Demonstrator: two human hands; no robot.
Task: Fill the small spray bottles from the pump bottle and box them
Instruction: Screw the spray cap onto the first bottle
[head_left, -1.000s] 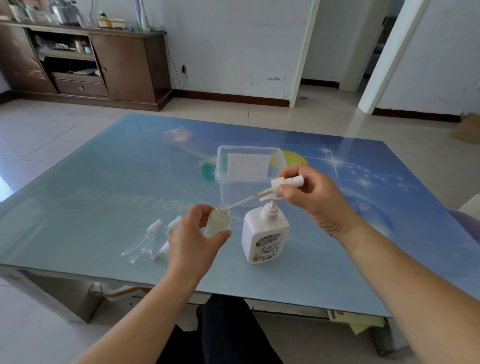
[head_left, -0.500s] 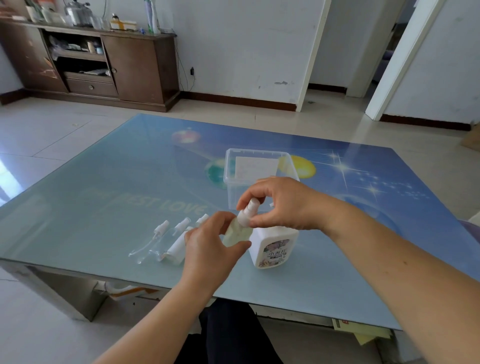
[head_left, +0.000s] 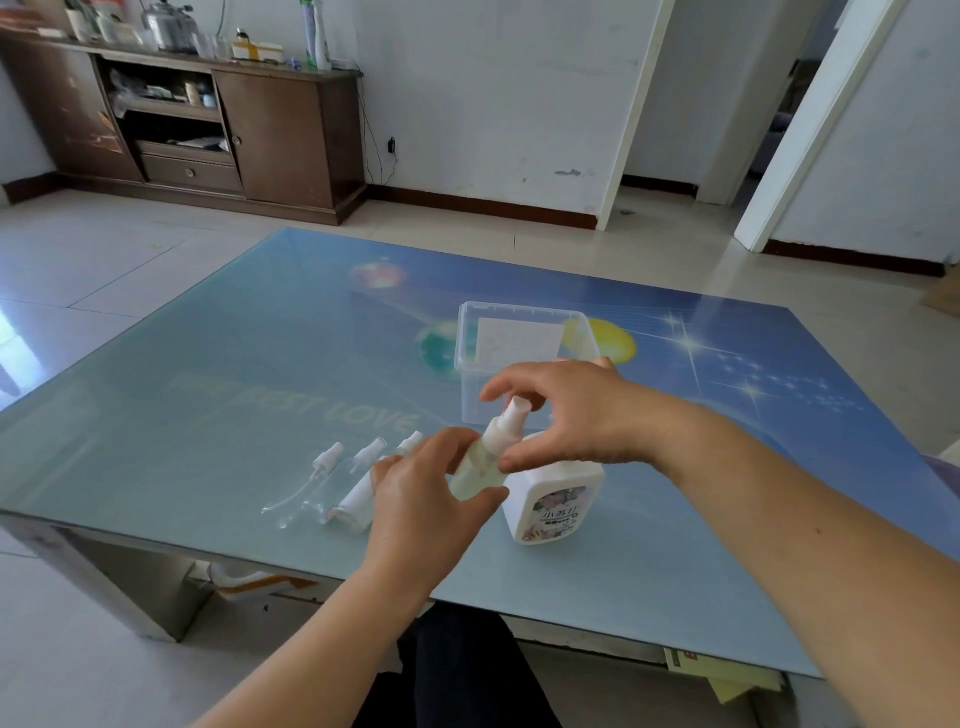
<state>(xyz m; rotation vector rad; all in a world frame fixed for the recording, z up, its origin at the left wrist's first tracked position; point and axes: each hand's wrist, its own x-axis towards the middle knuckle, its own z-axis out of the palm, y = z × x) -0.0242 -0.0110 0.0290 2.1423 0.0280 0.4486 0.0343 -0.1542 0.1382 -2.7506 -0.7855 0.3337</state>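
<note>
A spray bottle (head_left: 480, 465) is held tilted above the surface (head_left: 208, 395) between the left hand (head_left: 421, 501) and the right hand (head_left: 566, 415), in front of the box (head_left: 470, 332) and just left of the pump bottle (head_left: 556, 501), which stands on the surface below the right hand. Left of the left hand, more small bottles (head_left: 358, 499) and loose spray heads (head_left: 327, 460) are laid side by side near the front edge. A cabinet (head_left: 280, 130) is set against the wall behind, to the left.
</note>
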